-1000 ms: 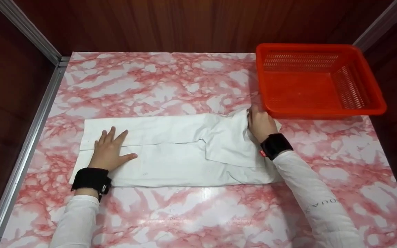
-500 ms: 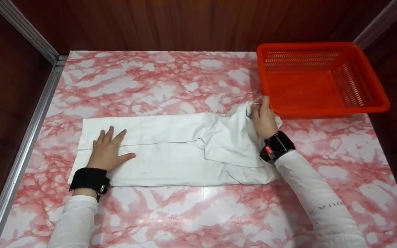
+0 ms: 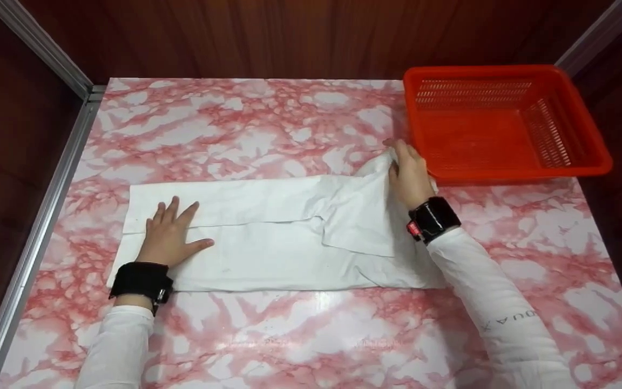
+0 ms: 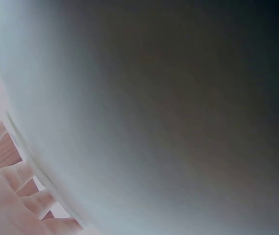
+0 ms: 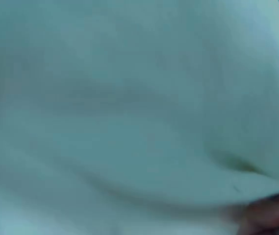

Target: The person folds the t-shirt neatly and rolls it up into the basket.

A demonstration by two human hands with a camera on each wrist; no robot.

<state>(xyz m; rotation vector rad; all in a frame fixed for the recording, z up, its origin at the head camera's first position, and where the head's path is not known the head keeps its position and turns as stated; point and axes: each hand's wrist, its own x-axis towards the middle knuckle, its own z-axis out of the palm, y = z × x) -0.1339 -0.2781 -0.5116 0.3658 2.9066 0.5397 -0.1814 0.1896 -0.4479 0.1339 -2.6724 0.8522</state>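
A white shirt [image 3: 268,251] lies folded into a long strip across the table, with a sleeve-like flap bunched at its right end. My left hand [image 3: 168,235] rests palm down on the left end, fingers spread. At the upper right corner my right hand [image 3: 412,175] pinches the cloth and holds it raised. In the left wrist view, blurred pale cloth [image 4: 80,127] covers most of the frame beside the straight fingers [image 4: 19,174]. Cloth [image 5: 129,98] also fills the right wrist view, where a fingertip [image 5: 271,215] shows at the lower right.
A red plastic basket [image 3: 473,140] with slotted walls stands at the back right, its near left corner close by my right hand. The pink-and-white marbled table [image 3: 268,335] is bordered by dark wood panels [image 3: 289,38] behind and at both sides.
My right hand has moved a little away from me, towards the back, drawing the shirt's upper right corner with it. The left hand stays in place.
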